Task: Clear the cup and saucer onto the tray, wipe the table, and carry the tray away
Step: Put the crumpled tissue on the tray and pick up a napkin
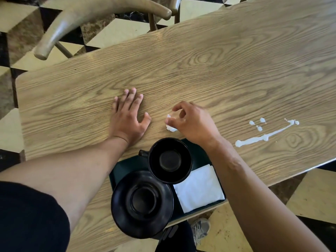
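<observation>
Spill rt of tray (white)

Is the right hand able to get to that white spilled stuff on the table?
Probably yes. The right hand, pinching a small white wad, sits just left of the white spill, with only bare table between them; the tray lies nearer the person.

Dark navy short sleeve, bare forearms, dark trousers, grey laced trainer
</observation>
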